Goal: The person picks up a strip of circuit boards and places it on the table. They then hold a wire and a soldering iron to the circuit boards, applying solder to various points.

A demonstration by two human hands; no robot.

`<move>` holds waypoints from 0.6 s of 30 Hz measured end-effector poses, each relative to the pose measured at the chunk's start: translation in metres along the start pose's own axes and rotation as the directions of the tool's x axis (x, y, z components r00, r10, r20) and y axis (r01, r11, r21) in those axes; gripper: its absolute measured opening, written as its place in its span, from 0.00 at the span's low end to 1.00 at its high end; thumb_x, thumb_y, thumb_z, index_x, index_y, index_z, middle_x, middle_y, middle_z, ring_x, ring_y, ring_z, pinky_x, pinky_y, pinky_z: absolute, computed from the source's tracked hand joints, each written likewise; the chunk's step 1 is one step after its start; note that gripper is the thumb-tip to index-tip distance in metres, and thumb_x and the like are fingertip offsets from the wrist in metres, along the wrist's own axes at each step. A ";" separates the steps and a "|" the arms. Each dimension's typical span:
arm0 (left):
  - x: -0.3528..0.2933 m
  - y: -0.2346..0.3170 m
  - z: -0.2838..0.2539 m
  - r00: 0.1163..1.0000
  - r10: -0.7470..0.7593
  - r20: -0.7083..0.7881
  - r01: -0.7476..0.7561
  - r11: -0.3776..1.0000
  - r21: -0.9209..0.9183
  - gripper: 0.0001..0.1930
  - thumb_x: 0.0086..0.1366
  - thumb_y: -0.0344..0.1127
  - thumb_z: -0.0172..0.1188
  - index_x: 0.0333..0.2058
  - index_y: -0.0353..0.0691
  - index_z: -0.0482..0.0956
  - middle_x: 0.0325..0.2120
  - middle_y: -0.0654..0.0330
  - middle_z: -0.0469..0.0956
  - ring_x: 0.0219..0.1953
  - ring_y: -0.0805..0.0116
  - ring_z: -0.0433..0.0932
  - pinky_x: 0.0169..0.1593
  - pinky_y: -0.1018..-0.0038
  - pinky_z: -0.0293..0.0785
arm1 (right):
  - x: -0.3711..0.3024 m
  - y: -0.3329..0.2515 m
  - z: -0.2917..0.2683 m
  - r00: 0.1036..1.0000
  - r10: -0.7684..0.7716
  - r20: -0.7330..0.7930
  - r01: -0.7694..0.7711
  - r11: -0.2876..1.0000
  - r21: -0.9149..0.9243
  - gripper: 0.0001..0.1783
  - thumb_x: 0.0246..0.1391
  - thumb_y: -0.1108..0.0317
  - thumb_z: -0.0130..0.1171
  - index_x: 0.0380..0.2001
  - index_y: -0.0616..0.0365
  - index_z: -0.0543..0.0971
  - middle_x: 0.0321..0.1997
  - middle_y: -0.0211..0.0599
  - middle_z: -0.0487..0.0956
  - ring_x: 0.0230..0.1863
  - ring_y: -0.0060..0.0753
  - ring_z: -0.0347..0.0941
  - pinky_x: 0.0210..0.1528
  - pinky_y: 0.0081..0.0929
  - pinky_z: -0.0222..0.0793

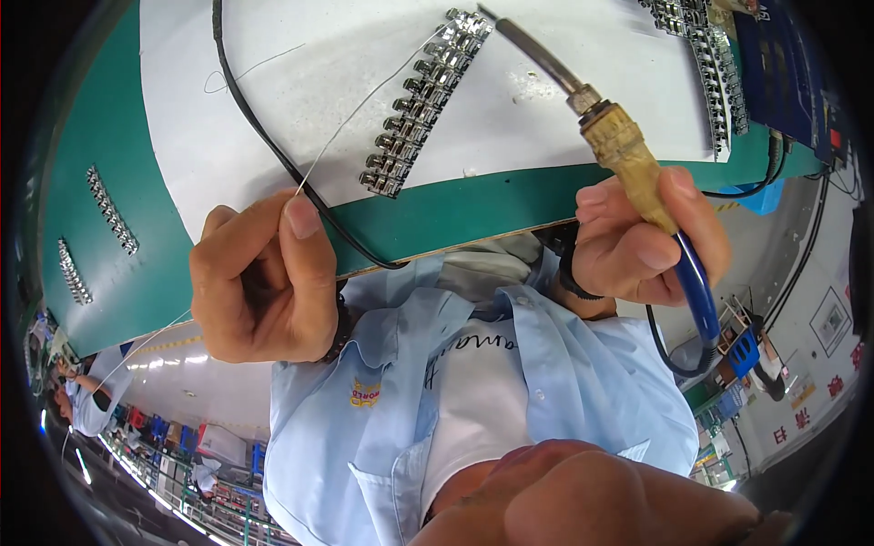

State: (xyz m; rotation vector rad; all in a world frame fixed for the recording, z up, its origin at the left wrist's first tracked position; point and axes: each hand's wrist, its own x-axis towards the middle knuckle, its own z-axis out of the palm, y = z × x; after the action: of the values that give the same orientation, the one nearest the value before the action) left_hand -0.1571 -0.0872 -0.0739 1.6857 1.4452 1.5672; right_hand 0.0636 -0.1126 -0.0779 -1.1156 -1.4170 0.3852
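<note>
My left hand point(264, 273) is closed, pinching a thin silvery solder wire point(350, 114) between thumb and forefinger. The wire runs up to the far end of a row of shiny metal parts point(410, 123), which lies slantwise on a white sheet. In my right hand point(651, 241) is a soldering iron point(626, 150) with a worn tan grip and a blue rear end. Its dark tip points away to the far left, beside that same far end of the row. Whether tip, wire and metal touch, I cannot tell.
The white sheet point(300, 82) covers part of a green table point(109, 191). A black cable point(246, 114) crosses it near my left hand. Two small metal rows point(111, 209) lie at the left, and more rows point(706, 68) at the far right, beside a dark blue box point(787, 77).
</note>
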 end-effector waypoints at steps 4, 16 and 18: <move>0.001 0.000 0.002 1.000 -0.005 -0.002 0.005 0.999 -0.041 0.07 0.50 0.17 0.66 0.25 0.30 0.75 0.15 0.63 0.76 0.13 0.85 0.49 0.19 0.83 0.44 | 0.004 -0.006 -0.006 0.998 0.009 0.057 -0.006 0.999 -0.041 0.22 0.61 0.58 0.53 0.45 0.69 0.69 0.26 0.49 0.76 0.17 0.30 0.73 0.19 0.18 0.69; 0.001 0.000 0.001 1.000 -0.009 0.000 0.009 1.000 -0.019 0.08 0.50 0.17 0.66 0.25 0.31 0.75 0.15 0.63 0.76 0.13 0.85 0.49 0.20 0.84 0.44 | 0.003 -0.010 -0.006 0.983 0.138 0.120 -0.144 0.989 0.043 0.15 0.57 0.65 0.59 0.44 0.62 0.77 0.32 0.44 0.76 0.26 0.33 0.78 0.27 0.22 0.72; 0.001 0.001 0.000 1.000 -0.010 0.003 0.010 1.000 -0.018 0.08 0.50 0.17 0.66 0.25 0.31 0.75 0.15 0.63 0.76 0.13 0.85 0.49 0.20 0.84 0.44 | 0.004 -0.011 -0.007 0.978 0.143 0.155 -0.146 0.989 0.007 0.15 0.57 0.65 0.59 0.44 0.62 0.77 0.32 0.44 0.77 0.26 0.32 0.79 0.27 0.22 0.72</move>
State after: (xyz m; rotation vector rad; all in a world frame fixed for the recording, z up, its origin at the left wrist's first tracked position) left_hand -0.1568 -0.0863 -0.0730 1.6671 1.4317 1.5675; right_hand 0.0666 -0.1171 -0.0652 -1.1984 -1.4681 0.5979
